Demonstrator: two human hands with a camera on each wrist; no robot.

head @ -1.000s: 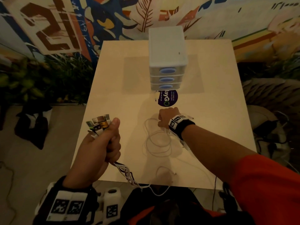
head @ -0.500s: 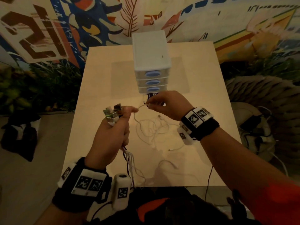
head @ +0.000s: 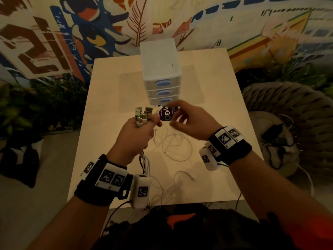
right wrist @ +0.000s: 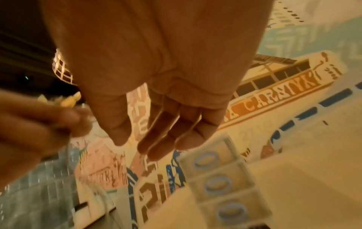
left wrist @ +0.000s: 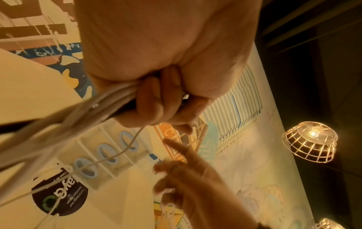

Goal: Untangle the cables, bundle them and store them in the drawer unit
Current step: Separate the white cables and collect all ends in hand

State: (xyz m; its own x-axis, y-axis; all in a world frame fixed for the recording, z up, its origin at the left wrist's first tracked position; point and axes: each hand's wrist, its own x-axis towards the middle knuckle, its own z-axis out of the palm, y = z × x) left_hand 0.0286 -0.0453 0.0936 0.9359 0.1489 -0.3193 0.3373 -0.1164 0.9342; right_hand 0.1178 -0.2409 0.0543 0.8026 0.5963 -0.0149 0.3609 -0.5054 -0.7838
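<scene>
A pale desk (head: 108, 98) stands against a painted mural wall, with a white drawer unit (head: 161, 73) at its far centre, all three drawers closed. The left hand (head: 134, 138) is raised over the desk, fist clenched round a sheaf of cables (head: 145, 164) with their USB plugs (head: 143, 114) fanned above the thumb. The right hand (head: 191, 121) hovers just beside the plugs, fingers loosely spread and holding nothing. More white cable lies in loose loops (head: 173, 143) on the desk below the hands.

Procedure: keep the plugs level in the fist, then draw each trailing length through singly; pulling several together would likely tighten the tangle.

The head view shows the plugs and loops. Only the left wrist view shows the fingers curled round the sheaf and one thin strand (left wrist: 125, 148) hanging free. The right wrist view confirms an empty palm.
</scene>
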